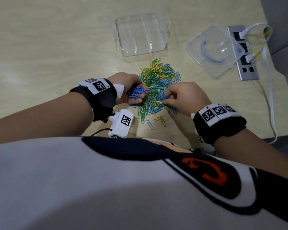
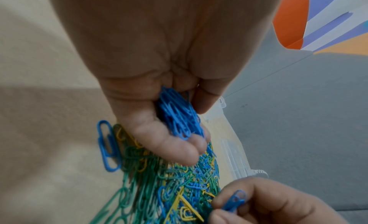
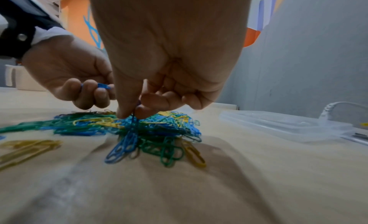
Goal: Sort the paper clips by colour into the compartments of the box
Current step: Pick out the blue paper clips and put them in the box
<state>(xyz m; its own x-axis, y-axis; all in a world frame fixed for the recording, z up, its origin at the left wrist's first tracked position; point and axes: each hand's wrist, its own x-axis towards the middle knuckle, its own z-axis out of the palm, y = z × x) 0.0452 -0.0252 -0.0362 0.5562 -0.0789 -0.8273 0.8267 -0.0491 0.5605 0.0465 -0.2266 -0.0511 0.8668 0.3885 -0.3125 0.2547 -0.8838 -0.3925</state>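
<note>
A mixed pile of blue, green and yellow paper clips [image 1: 158,83] lies on the wooden table, just in front of the clear compartment box [image 1: 141,35], whose compartments show no clips. My left hand [image 1: 140,97] sits at the pile's left edge, its fingers curled round a bunch of blue clips [image 2: 179,117]. My right hand [image 1: 166,99] is at the pile's right edge. Its thumb and forefinger pinch a blue clip [image 2: 236,200] just above the heap. In the right wrist view my right hand [image 3: 133,114] pinches blue clips [image 3: 123,145] that hang down into the pile.
A clear plastic lid [image 1: 214,50] lies right of the box, beside a power strip [image 1: 243,52] with white cables. A white marked device [image 1: 121,123] sits near the table's front edge. A few loose yellow and blue clips [image 1: 160,120] lie before the pile.
</note>
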